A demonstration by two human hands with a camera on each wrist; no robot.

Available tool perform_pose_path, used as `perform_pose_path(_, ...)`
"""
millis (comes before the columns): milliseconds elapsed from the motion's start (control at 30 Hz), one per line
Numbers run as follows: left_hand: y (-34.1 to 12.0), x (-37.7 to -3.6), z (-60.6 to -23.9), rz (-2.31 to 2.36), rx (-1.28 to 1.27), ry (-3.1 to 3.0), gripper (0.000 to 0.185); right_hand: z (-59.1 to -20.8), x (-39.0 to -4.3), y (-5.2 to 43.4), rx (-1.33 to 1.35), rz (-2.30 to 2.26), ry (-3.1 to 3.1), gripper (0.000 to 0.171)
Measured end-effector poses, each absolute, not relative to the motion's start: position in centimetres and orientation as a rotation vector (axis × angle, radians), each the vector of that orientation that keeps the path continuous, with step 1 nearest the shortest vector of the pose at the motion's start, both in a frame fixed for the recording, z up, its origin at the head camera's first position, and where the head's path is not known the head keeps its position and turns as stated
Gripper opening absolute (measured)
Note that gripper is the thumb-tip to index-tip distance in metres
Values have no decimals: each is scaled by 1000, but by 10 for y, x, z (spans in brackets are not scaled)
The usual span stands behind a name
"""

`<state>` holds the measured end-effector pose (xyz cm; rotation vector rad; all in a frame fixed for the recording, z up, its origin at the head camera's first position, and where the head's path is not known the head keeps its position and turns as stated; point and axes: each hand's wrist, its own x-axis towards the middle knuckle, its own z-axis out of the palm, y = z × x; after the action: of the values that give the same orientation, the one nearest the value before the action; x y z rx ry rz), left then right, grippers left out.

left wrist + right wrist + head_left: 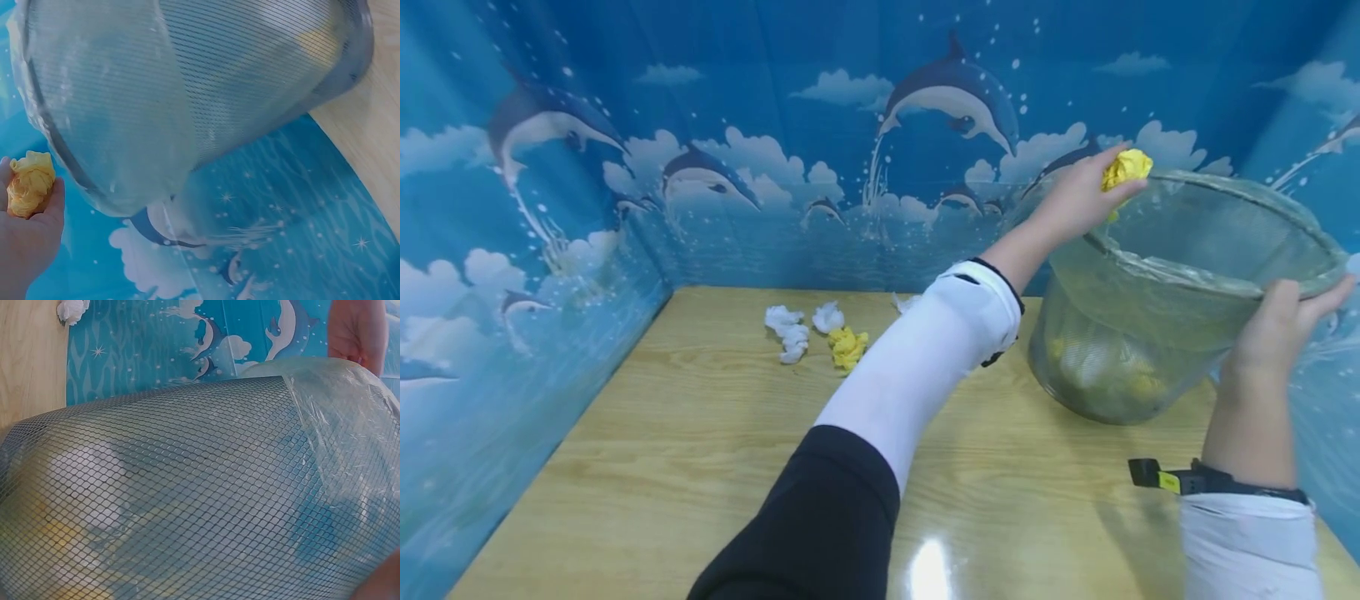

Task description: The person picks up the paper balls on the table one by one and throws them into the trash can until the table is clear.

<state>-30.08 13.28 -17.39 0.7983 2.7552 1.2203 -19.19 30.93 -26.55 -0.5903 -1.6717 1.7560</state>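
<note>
The left hand (pixel 1075 200) pinches a crumpled yellow paper ball (pixel 1125 169) just over the rim of the tilted grey mesh wastebasket (pixel 1187 275), whose near rim the right hand (pixel 1277 333) grips.

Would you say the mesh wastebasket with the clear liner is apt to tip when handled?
Probably: the mesh wastebasket is tilted on its base edge, steadied by the right hand gripping its rim. It likely is light, holding only a few crumpled paper balls. Its round wall suggests it could roll if released.

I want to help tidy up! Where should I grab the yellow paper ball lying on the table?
Pinch the yellow paper ball from above, fingers on its left and right sides. It lies loose on the table, crumpled and soft, with white paper balls close on its left.
</note>
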Motion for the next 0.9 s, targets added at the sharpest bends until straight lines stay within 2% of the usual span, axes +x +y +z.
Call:
perform_pose_path(267,147,-296,-164,1197,833,2782,63,-264,-193,308,-564,1760,-1666,67)
perform_pose_path(900,158,-290,-166,1127,846,2824,65,-265,-195,312,-562,1757,-1670,68)
